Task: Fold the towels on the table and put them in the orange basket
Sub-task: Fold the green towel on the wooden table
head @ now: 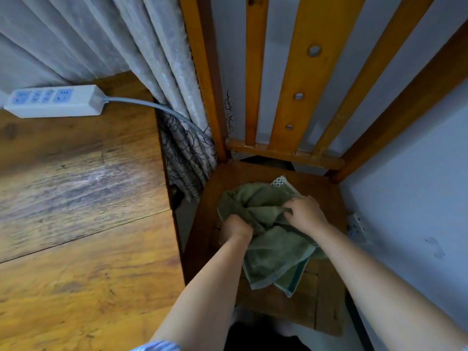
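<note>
One crumpled olive-green terry towel (pixel 273 239) lies on the seat of a brown wooden slat-backed chair (pixel 298 173), a small checkered tag at its far edge. Two hands work it: the left hand (pixel 236 228) has its grip curled tight around a bunch of cloth, while the right hand (pixel 305 210) pinches a fold beside it. Left of the chair, one white power strip (pixel 54 100) rests on the wooden surface (pixel 76 198).

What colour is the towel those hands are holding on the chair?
The towel is a muted olive green, seen plainly in the head view.
</note>
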{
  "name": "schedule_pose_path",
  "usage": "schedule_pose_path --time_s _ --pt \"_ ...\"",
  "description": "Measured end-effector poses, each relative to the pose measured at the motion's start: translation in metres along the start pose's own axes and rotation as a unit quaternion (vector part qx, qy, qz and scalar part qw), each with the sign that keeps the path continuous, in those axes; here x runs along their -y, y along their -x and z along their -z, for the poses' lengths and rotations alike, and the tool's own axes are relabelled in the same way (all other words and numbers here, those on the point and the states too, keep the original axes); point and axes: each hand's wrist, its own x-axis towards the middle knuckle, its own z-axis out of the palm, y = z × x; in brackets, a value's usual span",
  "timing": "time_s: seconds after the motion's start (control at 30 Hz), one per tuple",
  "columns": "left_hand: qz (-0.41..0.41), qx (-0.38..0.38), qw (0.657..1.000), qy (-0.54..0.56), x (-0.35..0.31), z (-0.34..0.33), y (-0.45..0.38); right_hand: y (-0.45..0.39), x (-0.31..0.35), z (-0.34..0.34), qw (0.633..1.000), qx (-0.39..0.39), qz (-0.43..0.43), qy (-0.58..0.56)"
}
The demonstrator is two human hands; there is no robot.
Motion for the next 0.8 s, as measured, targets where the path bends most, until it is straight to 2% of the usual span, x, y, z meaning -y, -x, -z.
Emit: schedule_pose_path --time_s 0.1,0.2,0.33,0.5,0.67,0.8 --pt "-0.013 0.0 1.0 -0.001 -0.002 0.006 0.009 0.016 -0.002 0.012 0.998 0.012 -0.004 -0.059" --pt "-0.026 -0.001 0.999 0.043 -0.005 0.026 0.031 0.038 0.0 0.035 0.994 0.021 -0.032 -0.106" --pt "-0.069 -0.029 0.99 0.116 -0.017 0.074 0.08 0.07 0.022 0.095 0.988 0.001 -0.046 -0.146" --pt "-0.129 -0.063 0.967 0.211 -0.024 0.157 0.158 0.118 0.078 0.187 0.99 -0.054 0.01 -0.128" --pt "-0.182 -0.115 0.916 0.338 -0.017 0.254 0.236 0.166 0.166 0.271 0.971 -0.156 0.119 -0.134" --pt "-0.231 -0.199 0.859 0.412 0.01 0.333 0.287 0.197 0.245 0.31 0.931 -0.257 0.201 -0.161"
